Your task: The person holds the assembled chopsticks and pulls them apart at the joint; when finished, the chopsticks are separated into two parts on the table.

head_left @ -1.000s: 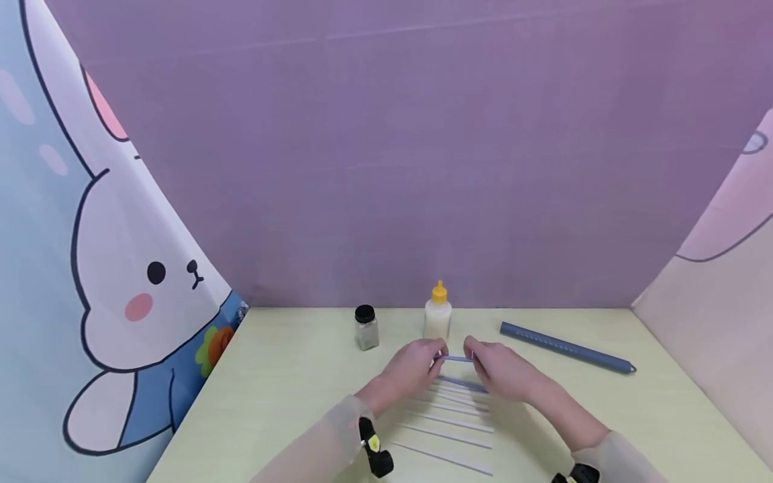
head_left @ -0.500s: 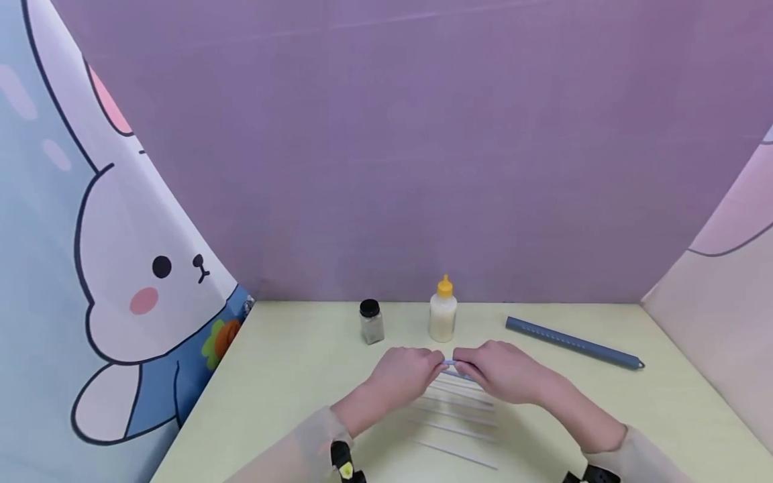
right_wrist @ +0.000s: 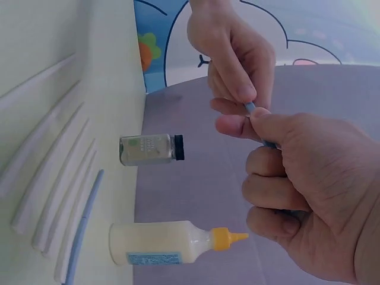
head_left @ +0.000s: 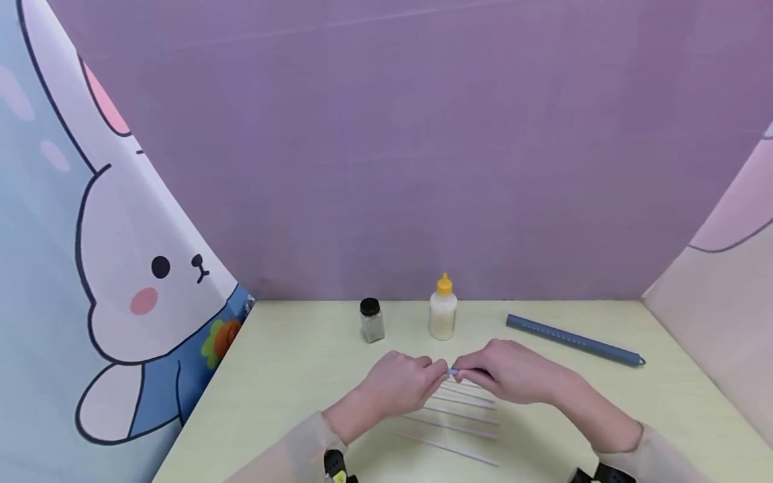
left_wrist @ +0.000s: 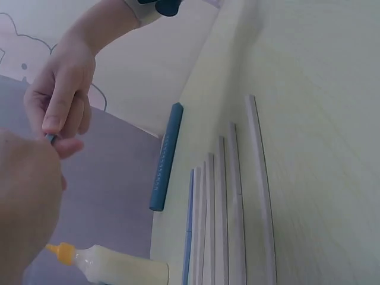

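A thin blue stick (right_wrist: 250,107) spans the small gap between my two hands, raised over the table. My left hand (head_left: 400,384) pinches it from one side between thumb and fingers. From the other side my right hand (head_left: 513,373) grips it, thumb on top and fingers curled under, as the right wrist view shows. Most of the stick is hidden inside the hands. Below them several white sticks (left_wrist: 261,178) lie roughly parallel on the table (head_left: 290,376). A second blue stick (left_wrist: 189,228) lies at the far end of that row.
Behind the hands stands a glue bottle (head_left: 443,315) with a yellow nozzle. To its left is a small glass jar (head_left: 371,325) with a black cap. A long blue-grey tube (head_left: 574,341) lies at the back right. A purple backdrop (head_left: 423,168) rises behind the table.
The hands have come closer together, so less of the blue stick shows between them. They have also come slightly nearer the front. The head view has shifted a little.
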A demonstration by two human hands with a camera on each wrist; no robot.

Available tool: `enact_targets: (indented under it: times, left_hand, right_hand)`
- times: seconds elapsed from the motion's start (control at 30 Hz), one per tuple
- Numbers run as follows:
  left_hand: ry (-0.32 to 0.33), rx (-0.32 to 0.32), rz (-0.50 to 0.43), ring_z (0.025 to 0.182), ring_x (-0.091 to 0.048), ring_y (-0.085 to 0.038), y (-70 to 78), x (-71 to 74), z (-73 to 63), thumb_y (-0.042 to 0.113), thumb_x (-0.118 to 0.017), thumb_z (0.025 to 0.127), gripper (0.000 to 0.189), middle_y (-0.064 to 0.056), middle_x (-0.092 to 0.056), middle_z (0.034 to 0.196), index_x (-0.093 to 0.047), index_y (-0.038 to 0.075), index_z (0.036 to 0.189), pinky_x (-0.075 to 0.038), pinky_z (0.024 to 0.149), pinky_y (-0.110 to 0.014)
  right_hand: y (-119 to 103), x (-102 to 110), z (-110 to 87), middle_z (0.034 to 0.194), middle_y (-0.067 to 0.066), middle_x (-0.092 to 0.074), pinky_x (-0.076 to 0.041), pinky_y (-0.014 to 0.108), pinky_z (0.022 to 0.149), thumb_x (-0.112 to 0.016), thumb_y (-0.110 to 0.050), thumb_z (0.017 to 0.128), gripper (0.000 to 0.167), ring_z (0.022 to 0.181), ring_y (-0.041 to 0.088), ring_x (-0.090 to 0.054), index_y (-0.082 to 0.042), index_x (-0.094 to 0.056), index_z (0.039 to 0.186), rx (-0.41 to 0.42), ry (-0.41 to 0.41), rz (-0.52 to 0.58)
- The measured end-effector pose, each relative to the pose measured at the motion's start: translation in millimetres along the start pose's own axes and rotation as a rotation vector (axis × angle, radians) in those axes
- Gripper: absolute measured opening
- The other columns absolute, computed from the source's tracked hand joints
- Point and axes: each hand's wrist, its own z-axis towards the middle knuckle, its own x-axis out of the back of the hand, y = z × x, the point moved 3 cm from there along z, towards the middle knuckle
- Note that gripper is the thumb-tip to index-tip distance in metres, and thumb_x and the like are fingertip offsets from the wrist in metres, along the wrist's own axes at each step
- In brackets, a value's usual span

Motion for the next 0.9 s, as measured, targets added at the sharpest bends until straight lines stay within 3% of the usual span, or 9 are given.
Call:
enact_targets:
  times: [0.17, 0.27, 0.53, 0.8, 0.9]
  left_hand:
    - [0.047, 0.120, -0.003, 0.044, -0.035, -0.003, -0.8, 5.6, 1.3, 0.031, -0.069, 0.104, 0.021, 0.010, -0.050, 0.059, -0.061, 0.019, 0.089, -0.022, 0.042, -0.018]
    - [0.090, 0.154, 0.012, 0.043, -0.035, -0.004, -2.3, 11.5, 1.7, 0.031, -0.072, 0.101, 0.021, 0.010, -0.049, 0.059, -0.061, 0.019, 0.087, -0.022, 0.041, -0.018]
    - [0.193, 0.013, 0.044, 0.043, -0.030, 0.001, -6.3, 11.3, -3.1, 0.036, -0.080, 0.091, 0.029, 0.013, -0.044, 0.053, -0.058, 0.023, 0.078, -0.014, 0.042, -0.016]
    - [0.138, 0.138, -0.034, 0.044, -0.033, -0.002, -9.1, 14.6, 1.5, 0.032, -0.075, 0.099, 0.026, 0.010, -0.045, 0.056, -0.060, 0.021, 0.081, -0.014, 0.045, -0.016]
    - [0.125, 0.129, -0.050, 0.044, -0.031, -0.001, -9.6, 15.0, 2.0, 0.032, -0.074, 0.099, 0.027, 0.010, -0.044, 0.055, -0.059, 0.021, 0.080, -0.013, 0.045, -0.016]
  right_hand:
    - [-5, -5, 3.7, 0.065, -0.021, -0.025, -0.025, 0.014, 0.055, -0.064, -0.022, 0.108, 0.024, 0.056, -0.009, -0.022, -0.025, -0.058, 0.084, -0.089, 0.106, -0.124]
    - [-11, -3, 6.7, 0.064, -0.021, -0.026, -0.025, 0.015, 0.055, -0.065, -0.022, 0.107, 0.022, 0.056, -0.008, -0.023, -0.026, -0.060, 0.086, -0.115, 0.135, -0.164]
    - [-13, 3, 5.6, 0.067, -0.022, -0.036, -0.036, 0.013, 0.058, -0.060, -0.021, 0.110, 0.020, 0.059, -0.012, -0.027, -0.029, -0.069, 0.093, -0.008, 0.039, -0.006]
    - [-12, 0, 9.0, 0.066, -0.021, -0.028, -0.029, 0.011, 0.055, -0.062, -0.017, 0.108, 0.020, 0.058, -0.012, -0.022, -0.024, -0.064, 0.089, -0.041, 0.152, -0.081]
    - [-11, 2, 8.8, 0.067, -0.022, -0.032, -0.032, 0.011, 0.056, -0.063, -0.018, 0.108, 0.018, 0.058, -0.012, -0.025, -0.025, -0.067, 0.093, -0.031, 0.137, -0.058]
